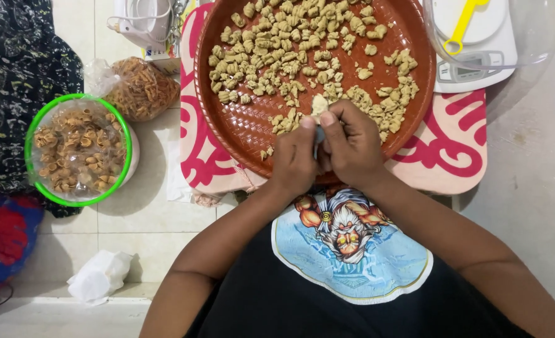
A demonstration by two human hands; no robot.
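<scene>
While I sit over the round brown tray [227, 119], my hands meet at its near rim: my left hand [294, 159] and my right hand [351, 147] press together, fingers curled narrow, pinching a small pale lump of dough [319, 104] between the thumbs and fingertips. A bit of something bluish shows in the gap between my hands, but I cannot tell what it is. The lump sits just above my thumbs, at the edge of the many shaped dough pieces [290, 44] scattered over the ridged tray. The tray rests on a pink and cream patterned mat [452, 150]. At the far right stands a white kitchen scale [477, 66] with a clear bowl [534, 31] on it and a yellow scoop [464, 25] inside. To my left, on the tiled floor [146, 219], sits a green-rimmed bowl [33, 134] lined with plastic and filled with browned fried pieces, and just beyond it a clear bag [141, 87] of similar orange-brown snacks. A crumpled white tissue [99, 275] lies on the floor near my left elbow.
</scene>
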